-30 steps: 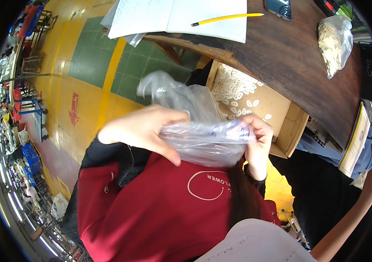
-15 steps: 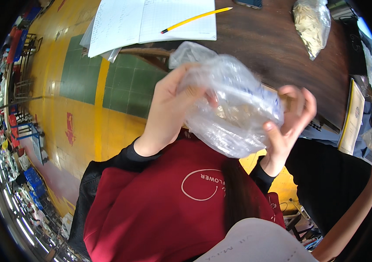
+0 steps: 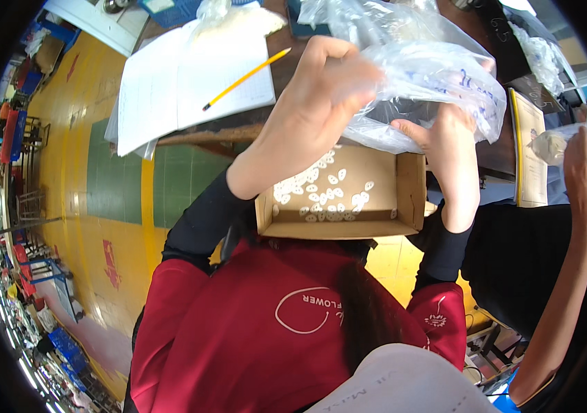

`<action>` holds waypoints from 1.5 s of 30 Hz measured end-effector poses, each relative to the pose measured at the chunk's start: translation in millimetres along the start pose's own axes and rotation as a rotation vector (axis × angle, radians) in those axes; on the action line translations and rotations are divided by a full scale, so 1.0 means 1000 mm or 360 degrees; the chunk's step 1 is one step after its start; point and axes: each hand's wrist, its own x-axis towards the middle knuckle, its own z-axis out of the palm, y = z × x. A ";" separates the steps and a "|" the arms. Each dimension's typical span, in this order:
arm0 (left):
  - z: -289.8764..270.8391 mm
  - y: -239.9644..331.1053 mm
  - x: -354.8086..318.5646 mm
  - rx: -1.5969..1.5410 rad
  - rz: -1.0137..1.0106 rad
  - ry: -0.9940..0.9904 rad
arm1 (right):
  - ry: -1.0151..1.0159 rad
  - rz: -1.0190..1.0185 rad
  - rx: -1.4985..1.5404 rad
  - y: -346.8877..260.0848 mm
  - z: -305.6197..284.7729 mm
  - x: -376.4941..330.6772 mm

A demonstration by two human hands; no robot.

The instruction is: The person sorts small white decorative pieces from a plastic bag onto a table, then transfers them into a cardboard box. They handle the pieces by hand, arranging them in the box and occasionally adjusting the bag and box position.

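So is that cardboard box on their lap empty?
No. The open-topped cardboard box holds a loose scatter of small white pieces, with bare cardboard showing beside them.

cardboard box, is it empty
No, small white pieces lie scattered on the bottom of the box, below the plastic bag that both hands hold.

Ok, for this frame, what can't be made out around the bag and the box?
Head view only:
- Clear plastic bag: contents unclear behind crumpled, glaring film; its top is cut off by the upper edge.
- Left hand: fingertips hidden in the bag's folds.
- Right hand: fingers hidden behind the bag.
- Cardboard box: far side hidden by bag and hands; its small white pieces are too small to identify.
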 end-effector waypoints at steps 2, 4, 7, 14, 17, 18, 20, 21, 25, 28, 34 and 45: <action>-0.006 -0.014 0.002 0.0546 0.0260 -0.0276 | -0.0043 -0.0002 -0.0116 0.007 -0.002 0.008; -0.007 -0.032 0.004 0.1116 0.0303 -0.0180 | 0.0087 -0.0110 -0.0215 0.002 -0.003 0.015; -0.010 -0.059 0.013 0.1286 0.0105 0.0109 | -0.0090 -0.0355 -0.0015 -0.010 0.000 0.030; -0.033 -0.108 0.018 0.1150 0.0080 0.0020 | -0.0160 -0.0757 0.0684 -0.004 0.000 0.031; -0.046 -0.093 -0.006 0.0674 -0.0059 -0.0180 | -0.0930 -0.0648 0.1669 -0.010 0.012 -0.029; -0.048 -0.084 -0.015 0.0679 0.0055 -0.0088 | -0.1119 -0.0673 0.1673 -0.012 0.027 -0.047; -0.053 -0.064 -0.028 0.0629 0.0089 -0.0056 | -0.1316 -0.0564 0.1487 -0.022 0.068 -0.073; -0.050 -0.057 -0.033 0.0587 0.0055 -0.0089 | -0.1312 -0.0445 0.1282 -0.025 0.093 -0.075; -0.036 -0.052 -0.040 0.0505 -0.0124 -0.0131 | -0.1162 -0.0184 0.0849 -0.041 0.171 -0.074; -0.029 -0.082 -0.030 0.0646 -0.0004 -0.0012 | -0.1416 -0.0055 0.0571 -0.078 0.221 -0.072; -0.016 -0.127 -0.030 0.0415 0.0100 0.0183 | -0.0350 -0.0606 0.0330 -0.100 0.253 -0.115; -0.018 -0.129 -0.040 0.0414 0.0139 0.0209 | -0.0641 -0.0824 0.0526 -0.045 0.208 -0.130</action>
